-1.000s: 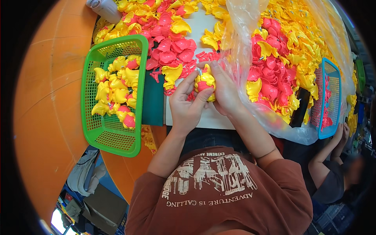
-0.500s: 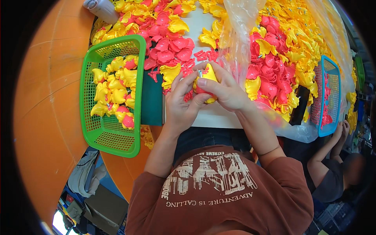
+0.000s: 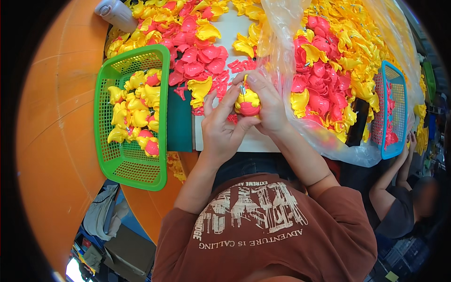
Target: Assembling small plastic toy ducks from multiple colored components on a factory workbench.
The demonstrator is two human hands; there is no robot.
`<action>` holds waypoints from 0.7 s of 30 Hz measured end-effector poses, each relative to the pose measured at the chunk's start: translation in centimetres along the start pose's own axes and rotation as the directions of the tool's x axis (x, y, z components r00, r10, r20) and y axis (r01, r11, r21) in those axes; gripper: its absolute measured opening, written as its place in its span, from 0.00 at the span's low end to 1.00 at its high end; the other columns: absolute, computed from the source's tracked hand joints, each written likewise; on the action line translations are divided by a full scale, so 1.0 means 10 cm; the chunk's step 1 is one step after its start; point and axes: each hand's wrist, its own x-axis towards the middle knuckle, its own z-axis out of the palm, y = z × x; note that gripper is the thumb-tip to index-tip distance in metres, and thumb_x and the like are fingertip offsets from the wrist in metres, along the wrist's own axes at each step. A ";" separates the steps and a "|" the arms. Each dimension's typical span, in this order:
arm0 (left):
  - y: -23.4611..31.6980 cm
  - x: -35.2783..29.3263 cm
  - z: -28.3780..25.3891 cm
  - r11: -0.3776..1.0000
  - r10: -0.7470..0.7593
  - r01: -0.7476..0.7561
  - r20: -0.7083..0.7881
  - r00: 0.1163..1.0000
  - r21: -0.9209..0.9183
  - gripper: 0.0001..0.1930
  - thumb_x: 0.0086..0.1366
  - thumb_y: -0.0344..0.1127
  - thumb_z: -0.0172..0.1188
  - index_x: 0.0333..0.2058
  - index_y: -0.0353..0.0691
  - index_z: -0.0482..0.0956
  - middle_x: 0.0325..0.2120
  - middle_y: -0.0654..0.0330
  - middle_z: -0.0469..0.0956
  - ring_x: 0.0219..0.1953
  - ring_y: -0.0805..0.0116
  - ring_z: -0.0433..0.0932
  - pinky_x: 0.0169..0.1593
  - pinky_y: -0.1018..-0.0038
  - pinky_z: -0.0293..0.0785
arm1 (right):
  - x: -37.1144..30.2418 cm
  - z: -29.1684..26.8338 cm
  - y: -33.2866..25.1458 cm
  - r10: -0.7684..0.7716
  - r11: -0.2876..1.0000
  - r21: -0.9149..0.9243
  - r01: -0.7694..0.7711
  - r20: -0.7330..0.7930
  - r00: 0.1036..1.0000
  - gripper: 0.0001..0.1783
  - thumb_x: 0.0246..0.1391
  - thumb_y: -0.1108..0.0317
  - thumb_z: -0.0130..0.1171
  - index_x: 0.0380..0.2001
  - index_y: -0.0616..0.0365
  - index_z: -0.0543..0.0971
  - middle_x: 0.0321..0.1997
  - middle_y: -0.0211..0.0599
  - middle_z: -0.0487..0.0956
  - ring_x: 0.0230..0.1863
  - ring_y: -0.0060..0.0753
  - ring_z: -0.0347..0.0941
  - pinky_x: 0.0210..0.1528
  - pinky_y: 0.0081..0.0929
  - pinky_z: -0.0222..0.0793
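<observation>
Between my two hands is a small yellow and pinkish-red plastic toy figure [image 3: 248, 104], a short metal pin showing at its upper left. My left hand [image 3: 221, 128] curls its fingers and thumb around the figure's left and lower side. My right hand [image 3: 271, 105] grips it from the right, with fingers over the top. Fingers hide part of the figure. Just beyond lie loose red shell pieces [image 3: 195, 63] and a curved yellow shell piece [image 3: 199, 89] on the white tabletop [image 3: 230, 143].
A green basket [image 3: 163, 164] at left holds several yellow-and-red figures. Right of my hands, a clear plastic sheet [image 3: 282, 28] borders heaped red parts [image 3: 322, 103] and yellow parts [image 3: 371, 42]. A blue basket [image 3: 385, 152], a dark block [image 3: 359, 122] and a bottle [image 3: 117, 15] stand around. A co-worker's arms [image 3: 392, 176] reach in at right.
The figure has been turned in my hands, so its red rounded part now faces me and more of it shows. Both hands stay closed around it at nearly the same spot.
</observation>
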 end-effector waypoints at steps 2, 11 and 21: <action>0.01 0.00 0.03 0.997 0.065 -0.065 -0.007 0.998 0.039 0.32 0.50 0.41 0.68 0.50 0.29 0.69 0.37 0.52 0.79 0.39 0.65 0.78 0.61 0.60 0.50 | 0.03 -0.05 0.02 -0.063 0.989 -0.133 0.068 0.042 0.997 0.18 0.63 0.57 0.38 0.39 0.62 0.70 0.34 0.35 0.73 0.35 0.22 0.70 0.35 0.20 0.68; -0.01 0.07 0.22 0.562 -0.484 0.198 -0.125 0.866 -0.803 0.12 0.62 0.30 0.56 0.42 0.30 0.72 0.35 0.57 0.77 0.30 0.77 0.76 0.32 0.83 0.73 | 0.00 0.11 0.11 -0.068 0.996 0.055 0.074 -0.103 0.992 0.22 0.65 0.53 0.33 0.39 0.61 0.70 0.33 0.36 0.74 0.35 0.23 0.70 0.37 0.20 0.67; 0.01 0.12 0.32 0.404 -0.588 0.191 -0.094 0.803 -0.895 0.10 0.66 0.29 0.50 0.44 0.31 0.71 0.42 0.58 0.75 0.42 0.77 0.73 0.46 0.80 0.69 | 0.12 0.02 0.16 -0.223 0.893 -0.422 0.156 -0.114 0.968 0.28 0.65 0.47 0.26 0.41 0.59 0.69 0.35 0.36 0.74 0.36 0.23 0.70 0.41 0.20 0.67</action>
